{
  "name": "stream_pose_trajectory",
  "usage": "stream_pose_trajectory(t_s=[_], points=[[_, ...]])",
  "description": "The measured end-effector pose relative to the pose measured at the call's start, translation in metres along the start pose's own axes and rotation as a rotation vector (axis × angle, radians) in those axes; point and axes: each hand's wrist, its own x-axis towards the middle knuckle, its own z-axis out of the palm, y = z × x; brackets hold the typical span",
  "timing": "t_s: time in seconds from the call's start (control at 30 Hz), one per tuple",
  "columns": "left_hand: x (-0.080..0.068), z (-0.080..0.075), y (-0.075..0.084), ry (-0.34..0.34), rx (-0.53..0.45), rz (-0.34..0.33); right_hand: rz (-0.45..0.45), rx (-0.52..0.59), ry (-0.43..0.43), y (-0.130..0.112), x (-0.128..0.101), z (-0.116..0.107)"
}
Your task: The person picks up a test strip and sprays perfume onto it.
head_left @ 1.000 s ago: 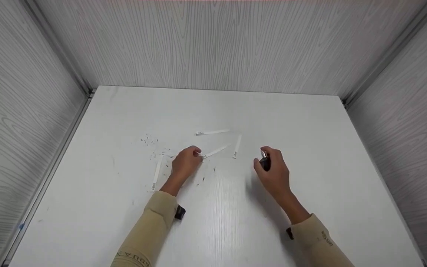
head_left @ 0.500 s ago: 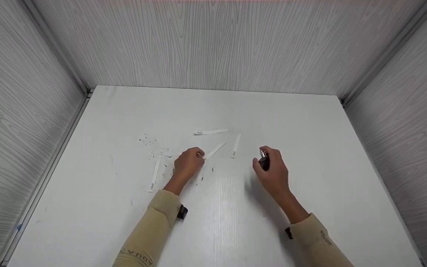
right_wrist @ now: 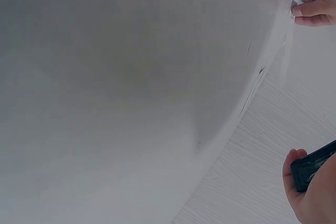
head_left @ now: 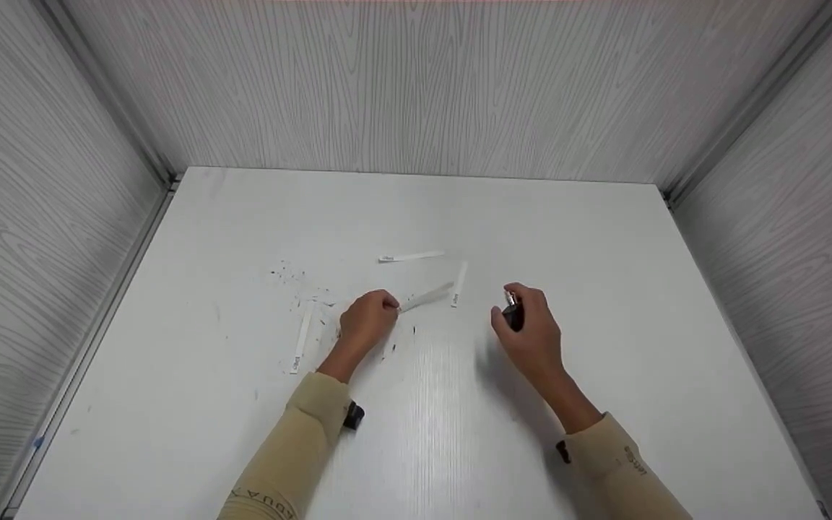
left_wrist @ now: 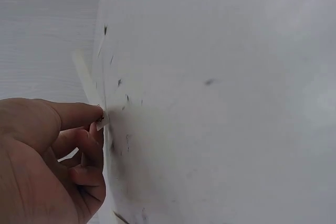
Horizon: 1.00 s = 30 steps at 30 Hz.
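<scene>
My left hand (head_left: 367,318) pinches the near end of a white paper test strip (head_left: 427,296) between thumb and forefinger. The strip's far end points up to the right and looks blurred. In the left wrist view the same strip (left_wrist: 84,74) sticks out past the fingertips. My right hand (head_left: 537,332) holds a small dark spray bottle (head_left: 513,316) with a shiny metal neck, clear of the table to the right of the strip. The forefinger lies at the top of the bottle. From the right wrist, the base of the bottle (right_wrist: 303,177) shows; the rest is hidden by the hand.
On the white table (head_left: 604,253) lie three more printed strips: one behind (head_left: 412,256), one right of centre (head_left: 460,285) and one at left (head_left: 302,339). Dark specks (head_left: 289,273) are scattered around the left hand. Wood-grain panels (head_left: 416,87) enclose the back and sides.
The strip in my left hand has swung about: its far end tipped steeper half a second ago and now lies lower and further right. The right hand and bottle have barely moved.
</scene>
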Motion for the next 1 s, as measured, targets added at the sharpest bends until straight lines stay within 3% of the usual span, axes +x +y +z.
stream_pose_trajectory(t_s=[0.37, 0.73, 1.0], points=[[-0.004, -0.002, -0.001, -0.006, -0.088, -0.016, -0.001, 0.013, -0.017, 0.002, -0.002, 0.002], [-0.025, -0.003, 0.004, -0.035, -0.225, -0.007, -0.007, 0.026, -0.007, 0.000, -0.001, 0.004], [-0.039, -0.001, 0.010, -0.072, -0.264, 0.020, -0.012, 0.021, -0.011, -0.004, 0.001, 0.006]])
